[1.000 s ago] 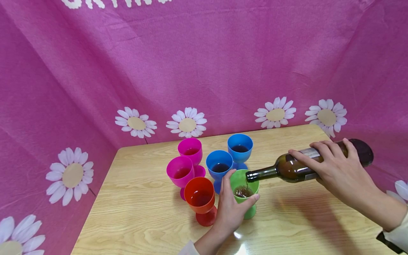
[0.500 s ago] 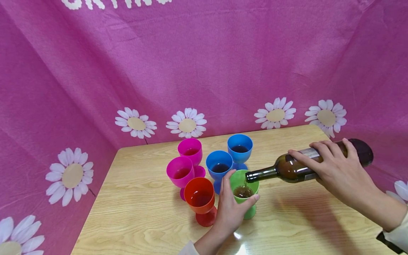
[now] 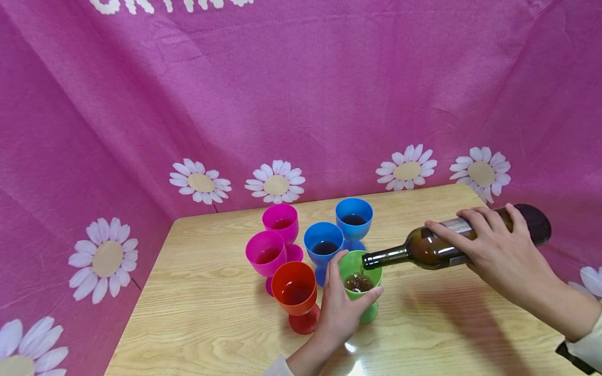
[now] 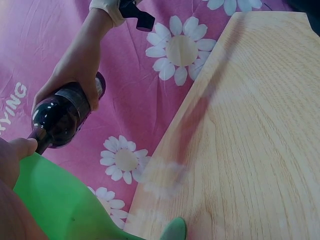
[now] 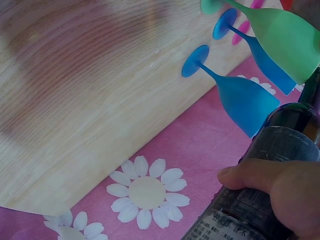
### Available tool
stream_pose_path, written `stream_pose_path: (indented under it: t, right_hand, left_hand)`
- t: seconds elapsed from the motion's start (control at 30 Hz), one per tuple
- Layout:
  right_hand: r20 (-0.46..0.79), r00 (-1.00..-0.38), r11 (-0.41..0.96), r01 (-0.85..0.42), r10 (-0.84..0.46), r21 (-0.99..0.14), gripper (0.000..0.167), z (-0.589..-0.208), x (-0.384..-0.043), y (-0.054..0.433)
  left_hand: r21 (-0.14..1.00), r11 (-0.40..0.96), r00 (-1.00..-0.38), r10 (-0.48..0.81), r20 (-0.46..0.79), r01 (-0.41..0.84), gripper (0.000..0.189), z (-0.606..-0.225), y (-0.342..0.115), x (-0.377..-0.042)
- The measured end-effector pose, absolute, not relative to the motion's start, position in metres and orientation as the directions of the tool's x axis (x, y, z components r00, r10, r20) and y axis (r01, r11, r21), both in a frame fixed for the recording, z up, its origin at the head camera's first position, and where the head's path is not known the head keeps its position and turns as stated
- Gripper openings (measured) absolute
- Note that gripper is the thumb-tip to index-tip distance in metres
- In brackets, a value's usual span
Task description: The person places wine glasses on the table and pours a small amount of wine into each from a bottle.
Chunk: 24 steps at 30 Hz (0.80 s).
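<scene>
My right hand (image 3: 505, 253) grips a dark glass wine bottle (image 3: 430, 248) round its body. The bottle is tilted, its mouth just over the near rim of a green goblet (image 3: 369, 300). A thin stream runs from the mouth into the goblet, where brownish liquid (image 3: 359, 282) ripples. My left hand (image 3: 339, 313) holds the green goblet by its bowl, thumb on the near side and fingers on the left. In the left wrist view the green goblet (image 4: 65, 200) stands close below the bottle (image 4: 62, 115). In the right wrist view a thumb lies across the bottle's label (image 5: 245, 210).
Left of the left hand stands a red goblet (image 3: 294, 284) with dark liquid. Two pink goblets (image 3: 266, 253) and two blue goblets (image 3: 323, 240) stand behind, also partly filled. All are on a wooden table (image 3: 202, 313), before a pink cloth (image 3: 301, 104) with daisies.
Liquid keeps flowing from the bottle, and the level in the green goblet looks slightly higher. Both hands and the bottle have stayed nearly still.
</scene>
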State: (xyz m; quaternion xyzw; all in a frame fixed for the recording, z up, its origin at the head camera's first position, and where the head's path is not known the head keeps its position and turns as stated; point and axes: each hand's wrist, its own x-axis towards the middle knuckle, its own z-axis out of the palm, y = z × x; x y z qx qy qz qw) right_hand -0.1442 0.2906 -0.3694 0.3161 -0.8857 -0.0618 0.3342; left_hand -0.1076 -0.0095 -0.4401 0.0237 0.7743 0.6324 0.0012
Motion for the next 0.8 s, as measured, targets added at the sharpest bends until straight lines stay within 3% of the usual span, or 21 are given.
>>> stream_pose_path:
  t: [0.47,0.8]
  right_hand:
    - [0.557,-0.576,0.794,-0.518,-0.599,0.319,0.075,-0.3687,-0.1441,0.2908]
    - [0.538,-0.590,0.795,-0.507,-0.602,0.333,0.084,-0.3675,-0.1428,0.2902]
  left_hand:
    - [0.979,0.201,-0.999,0.036,0.023,0.029,0.085,-0.4414,-0.0089,-0.1079]
    - [0.982,0.185,-0.999,0.041,0.026,0.033,0.084,-0.4406,-0.0091,-0.1076]
